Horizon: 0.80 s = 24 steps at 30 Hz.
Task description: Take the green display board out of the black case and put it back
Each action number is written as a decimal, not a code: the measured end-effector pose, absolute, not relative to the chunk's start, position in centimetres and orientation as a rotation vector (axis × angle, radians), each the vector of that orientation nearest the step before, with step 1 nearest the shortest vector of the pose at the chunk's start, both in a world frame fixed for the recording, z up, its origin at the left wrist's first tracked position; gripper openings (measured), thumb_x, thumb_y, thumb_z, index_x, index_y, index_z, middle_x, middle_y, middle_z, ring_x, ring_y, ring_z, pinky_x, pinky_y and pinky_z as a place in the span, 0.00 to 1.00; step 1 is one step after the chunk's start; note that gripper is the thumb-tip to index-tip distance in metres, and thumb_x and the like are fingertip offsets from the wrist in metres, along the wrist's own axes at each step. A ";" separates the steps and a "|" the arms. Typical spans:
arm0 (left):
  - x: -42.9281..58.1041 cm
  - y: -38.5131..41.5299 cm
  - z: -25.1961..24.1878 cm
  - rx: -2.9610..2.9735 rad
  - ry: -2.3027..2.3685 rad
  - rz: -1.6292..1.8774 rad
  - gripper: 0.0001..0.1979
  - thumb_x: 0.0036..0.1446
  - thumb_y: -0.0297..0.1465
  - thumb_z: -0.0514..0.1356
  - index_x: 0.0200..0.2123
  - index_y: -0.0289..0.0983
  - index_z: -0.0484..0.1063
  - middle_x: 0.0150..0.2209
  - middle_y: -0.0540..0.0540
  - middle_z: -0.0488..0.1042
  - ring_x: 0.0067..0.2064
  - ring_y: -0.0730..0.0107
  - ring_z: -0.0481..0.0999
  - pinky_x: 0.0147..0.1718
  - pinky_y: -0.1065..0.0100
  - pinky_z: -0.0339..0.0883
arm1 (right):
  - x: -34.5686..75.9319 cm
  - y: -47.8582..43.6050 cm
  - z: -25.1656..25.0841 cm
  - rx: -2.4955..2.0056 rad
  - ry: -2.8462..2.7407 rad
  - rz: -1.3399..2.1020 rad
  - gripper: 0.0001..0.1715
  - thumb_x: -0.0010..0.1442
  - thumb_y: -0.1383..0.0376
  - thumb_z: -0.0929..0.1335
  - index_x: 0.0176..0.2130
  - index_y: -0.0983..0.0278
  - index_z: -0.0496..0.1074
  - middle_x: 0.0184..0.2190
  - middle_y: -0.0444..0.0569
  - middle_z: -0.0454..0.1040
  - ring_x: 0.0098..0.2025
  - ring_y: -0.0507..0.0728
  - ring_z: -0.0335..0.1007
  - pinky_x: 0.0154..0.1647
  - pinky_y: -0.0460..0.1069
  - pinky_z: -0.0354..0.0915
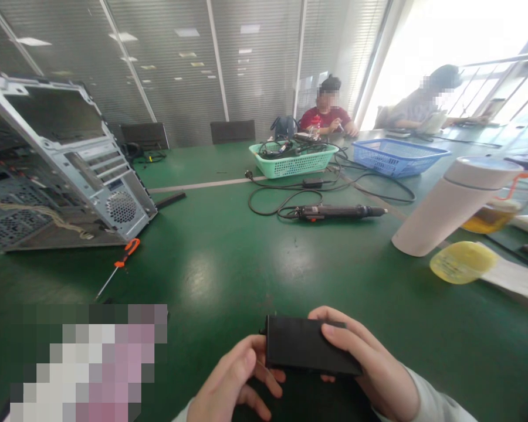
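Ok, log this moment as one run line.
left hand: holds black box | right hand: holds black box | nearby: metal computer case, orange-handled screwdriver

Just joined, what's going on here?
A person holds a flat black box between their left hand and right hand, above a green table. An opened computer case sits to the left, near an orange-handled screwdriver. An electric screwdriver lies ahead. Two co-workers sit farther along.

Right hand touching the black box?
Touching. The head view shows the right hand wrapped over the edge of the black box.
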<state>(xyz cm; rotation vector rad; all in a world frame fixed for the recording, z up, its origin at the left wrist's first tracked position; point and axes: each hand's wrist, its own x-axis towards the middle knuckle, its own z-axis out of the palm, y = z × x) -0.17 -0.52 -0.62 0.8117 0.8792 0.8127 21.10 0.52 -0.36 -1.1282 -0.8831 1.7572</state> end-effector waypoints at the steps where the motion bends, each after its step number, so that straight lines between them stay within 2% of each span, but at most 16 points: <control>1: -0.1 -0.5 -0.4 0.815 0.885 0.816 0.26 0.48 0.53 0.64 0.39 0.36 0.80 0.29 0.44 0.80 0.31 0.65 0.78 0.21 0.74 0.70 | 21.1 0.5 -0.5 -1.138 -0.908 1.740 0.30 0.45 0.42 0.73 0.34 0.63 0.71 0.21 0.41 0.70 0.20 0.50 0.66 0.19 0.41 0.64; 8: 0.3 -0.9 1.3 0.816 0.970 0.821 0.25 0.46 0.51 0.67 0.40 0.37 0.80 0.28 0.46 0.79 0.31 0.67 0.77 0.23 0.74 0.70 | 21.0 0.2 1.1 -1.176 -0.911 1.713 0.27 0.49 0.46 0.73 0.37 0.65 0.72 0.22 0.40 0.71 0.22 0.49 0.67 0.23 0.40 0.64; 14: 0.4 -1.3 1.4 0.846 0.977 0.814 0.26 0.46 0.51 0.66 0.42 0.39 0.80 0.29 0.47 0.79 0.31 0.67 0.76 0.24 0.73 0.69 | 20.9 0.3 0.9 -1.133 -0.901 1.729 0.26 0.50 0.47 0.73 0.36 0.66 0.71 0.20 0.39 0.69 0.20 0.47 0.66 0.21 0.39 0.64; 19: 0.2 -1.3 0.8 0.890 0.959 0.801 0.27 0.48 0.52 0.64 0.44 0.38 0.78 0.31 0.46 0.78 0.33 0.66 0.75 0.26 0.72 0.69 | 21.0 0.7 0.0 -1.138 -0.907 1.724 0.29 0.46 0.44 0.73 0.34 0.65 0.70 0.18 0.39 0.69 0.19 0.48 0.66 0.18 0.39 0.63; 24: 0.3 -1.1 0.6 0.868 0.952 0.806 0.30 0.45 0.54 0.64 0.42 0.35 0.79 0.29 0.45 0.78 0.30 0.66 0.76 0.22 0.73 0.68 | 20.9 0.8 -0.5 -1.148 -0.945 1.704 0.31 0.45 0.42 0.73 0.34 0.65 0.70 0.18 0.40 0.69 0.18 0.49 0.67 0.17 0.40 0.63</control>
